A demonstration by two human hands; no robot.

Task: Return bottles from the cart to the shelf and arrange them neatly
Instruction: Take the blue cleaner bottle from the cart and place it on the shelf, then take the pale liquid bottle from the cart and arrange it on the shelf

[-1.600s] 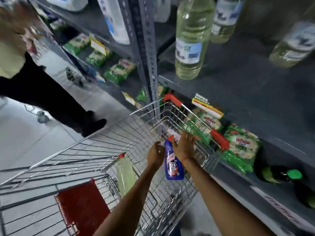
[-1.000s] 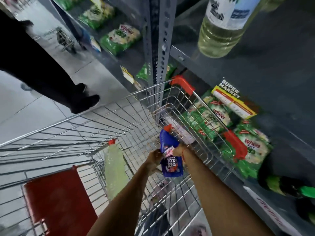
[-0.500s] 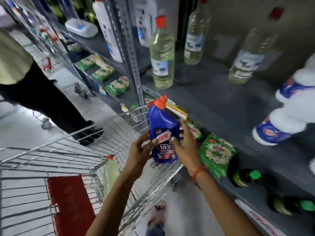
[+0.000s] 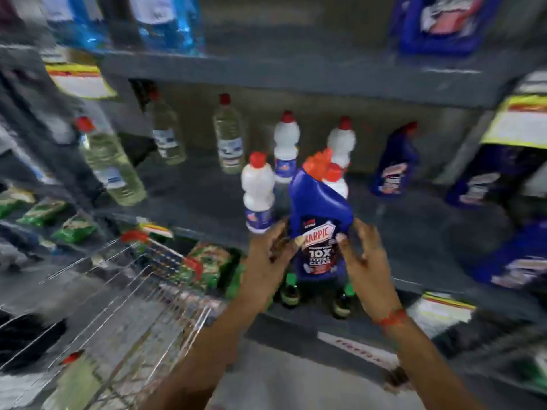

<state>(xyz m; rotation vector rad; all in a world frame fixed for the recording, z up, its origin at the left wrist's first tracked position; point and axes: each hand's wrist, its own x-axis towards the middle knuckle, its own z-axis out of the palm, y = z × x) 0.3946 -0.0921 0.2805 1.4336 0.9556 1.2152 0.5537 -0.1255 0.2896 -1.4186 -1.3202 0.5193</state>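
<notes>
I hold a blue toilet-cleaner bottle [image 4: 319,220] with an orange cap upright in front of the grey shelf [image 4: 207,199]. My left hand [image 4: 268,261] grips its left side and my right hand [image 4: 365,261] its right side. Just behind it on the shelf stand white bottles with red caps [image 4: 257,193]. Another blue bottle [image 4: 393,164] stands further right on the same shelf. The wire cart [image 4: 124,279] is at the lower left, with a pale yellow bottle [image 4: 71,386] lying in it. The view is motion-blurred.
Clear bottles of pale liquid [image 4: 228,137] stand at the shelf's left and back. Green packets [image 4: 74,226] and green-capped bottles [image 4: 290,288] fill the lower shelf. Blue packs [image 4: 171,22] sit on the upper shelf. More blue bottles [image 4: 485,179] are at the right.
Both hands lifted the blue bottle out of the cart and up to the shelf level. The view swung up and right toward the shelf.
</notes>
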